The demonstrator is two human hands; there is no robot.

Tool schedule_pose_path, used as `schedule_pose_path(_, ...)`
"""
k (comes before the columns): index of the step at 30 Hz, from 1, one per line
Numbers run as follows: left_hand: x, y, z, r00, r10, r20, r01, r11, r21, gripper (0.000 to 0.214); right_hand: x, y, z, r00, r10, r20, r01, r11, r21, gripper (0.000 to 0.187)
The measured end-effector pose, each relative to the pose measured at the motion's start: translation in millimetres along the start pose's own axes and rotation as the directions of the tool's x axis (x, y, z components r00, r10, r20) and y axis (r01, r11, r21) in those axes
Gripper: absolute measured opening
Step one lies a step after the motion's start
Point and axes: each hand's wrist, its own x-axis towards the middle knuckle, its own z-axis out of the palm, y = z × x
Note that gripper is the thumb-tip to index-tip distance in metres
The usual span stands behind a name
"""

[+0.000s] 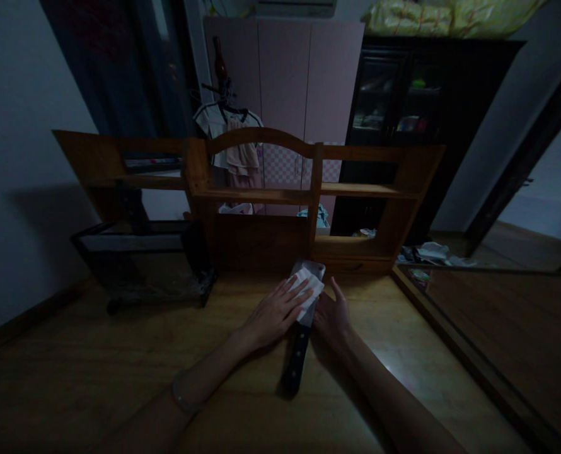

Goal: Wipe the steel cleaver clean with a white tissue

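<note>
A cleaver [298, 359] with a black riveted handle lies on the wooden tabletop, its handle pointing toward me and its blade away. My left hand [275, 315] holds a folded white tissue [311, 285] pressed flat against the blade, fingers stretched over it. To the right of the blade is my right hand [333, 320], thumb raised and apart from the fingers. Its fingertips are at the blade's edge, partly hidden; whether they reach under the blade I cannot tell. Neither hand is on the handle.
A wooden shelf unit [261, 194] runs along the far edge of the tabletop [224, 403]. At the left stands a dark-framed knife holder [138, 261] with a black handle sticking up. A raised wooden edge [455, 340] borders the right side. A pink wardrobe [285, 82] stands beyond.
</note>
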Motion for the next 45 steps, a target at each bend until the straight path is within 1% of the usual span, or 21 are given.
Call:
schedule_pose_path(4, 1.4, 0.1, -2.4, 1.0, 0.007, -0.017, -0.007, 1.0, -0.004, 0.05, 0.0, 1.8, 2.0, 0.995, 0.05, 0.091, -0.051, 0.999, 0.006, 0.056)
schedule_pose_path(8, 0.9, -7.9, 3.7, 0.996, -0.047, -0.071, 0.044, 0.998, -0.046, 0.052, -0.6, 5.5, 4.3, 0.986, 0.066, 0.15, -0.071, 0.997, 0.031, 0.054)
schedule_pose_path(10, -0.2, -11.9, 7.8, 0.99, -0.092, -0.109, 0.084, 0.993, -0.078, 0.051, -1.2, 6.3, 5.8, 0.988, 0.064, 0.14, -0.07, 0.997, 0.038, 0.053)
schedule_pose_path(13, -2.3, -15.5, 12.4, 0.979, -0.144, -0.141, 0.126, 0.984, -0.127, 0.051, -1.7, 5.3, 7.1, 0.994, 0.06, 0.088, -0.064, 0.997, 0.039, 0.05)
schedule_pose_path(15, -3.2, -15.5, 12.7, 0.974, -0.163, -0.159, 0.138, 0.978, -0.156, 0.051, -1.3, 4.1, 6.5, 0.997, 0.048, 0.067, -0.051, 0.998, 0.041, 0.049)
schedule_pose_path(17, -3.3, -13.2, 9.9, 0.971, -0.169, -0.17, 0.138, 0.974, -0.182, 0.05, -0.2, 3.4, 4.9, 0.997, 0.043, 0.07, -0.046, 0.998, 0.042, 0.048)
schedule_pose_path(19, -2.5, -8.3, 5.2, 0.983, -0.115, -0.145, 0.087, 0.979, -0.185, 0.05, 1.4, 3.5, 2.9, 0.996, 0.037, 0.077, -0.042, 0.998, 0.056, 0.048)
schedule_pose_path(22, 0.1, 1.7, -1.1, 0.997, 0.052, -0.06, -0.06, 0.989, -0.139, 0.05, 3.6, 4.9, 1.1, 0.999, 0.026, 0.037, -0.031, 0.993, 0.115, 0.051)
schedule_pose_path(24, 1.9, 7.4, -2.9, 0.995, 0.097, -0.029, -0.099, 0.99, -0.098, 0.049, 4.3, 6.1, 1.0, 1.0, 0.014, -0.004, -0.013, 0.991, 0.137, 0.053)
schedule_pose_path(27, 3.6, 10.2, -3.7, 0.997, 0.056, -0.045, -0.058, 0.997, -0.043, 0.049, 4.3, 7.5, 1.6, 1.0, 0.0, -0.028, 0.004, 0.991, 0.134, 0.05)
schedule_pose_path(32, 2.1, 0.4, -1.0, 0.993, -0.007, -0.115, 0.005, 1.0, -0.02, 0.049, 4.8, 8.8, -1.2, 1.0, -0.006, 0.024, 0.003, 0.993, 0.114, 0.043)
schedule_pose_path(35, 0.0, -9.2, 4.0, 0.984, -0.059, -0.167, 0.053, 0.998, -0.04, 0.048, 5.9, 8.9, -4.5, 0.999, -0.011, 0.033, 0.008, 0.997, 0.078, 0.043)
schedule_pose_path(38, -1.8, -16.3, 7.1, 0.965, -0.148, -0.215, 0.131, 0.987, -0.091, 0.047, 6.1, 8.7, -5.8, 0.998, -0.001, 0.061, -0.002, 0.999, 0.05, 0.043)
schedule_pose_path(41, -1.9, -15.5, 4.3, 0.942, -0.238, -0.237, 0.208, 0.967, -0.144, 0.047, 5.1, 8.3, -3.8, 0.998, -0.003, 0.066, 0.0, 0.999, 0.034, 0.042)
schedule_pose_path(42, -1.4, -12.9, 2.5, 0.942, -0.233, -0.241, 0.203, 0.969, -0.144, 0.047, 4.6, 8.2, -2.6, 0.998, -0.003, 0.066, 0.001, 0.999, 0.034, 0.041)
schedule_pose_path(43, -0.5, -9.2, 0.6, 0.949, -0.204, -0.239, 0.176, 0.975, -0.132, 0.048, 4.2, 8.2, -1.4, 0.998, -0.004, 0.064, 0.001, 0.999, 0.04, 0.041)
schedule_pose_path(45, 2.0, 0.2, -2.3, 0.974, -0.092, -0.206, 0.075, 0.993, -0.089, 0.049, 3.8, 8.3, 0.9, 0.999, -0.01, 0.045, 0.007, 0.998, 0.062, 0.042)
